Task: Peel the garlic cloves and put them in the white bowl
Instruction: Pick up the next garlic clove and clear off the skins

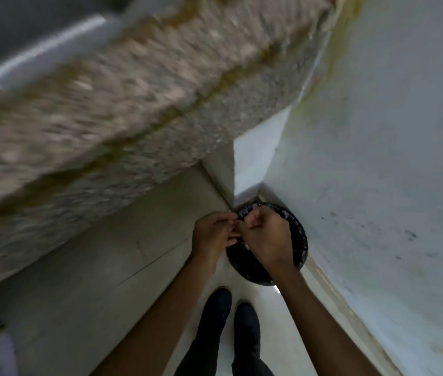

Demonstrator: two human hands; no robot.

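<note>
My left hand point(210, 236) and my right hand point(265, 237) meet above a round black bin point(300, 245) on the floor, fingertips together. The fingers of both hands are curled and pinch something small between them, probably a garlic clove point(235, 232), mostly hidden by the fingers. The white bowl is not in view. The frame is blurred by motion.
A speckled stone counter point(133, 118) juts out at upper left, with cabinet fronts point(92, 267) under it. A white wall point(377, 185) runs along the right. A person's two legs in dark trousers point(231, 335) stand on the pale floor below the hands.
</note>
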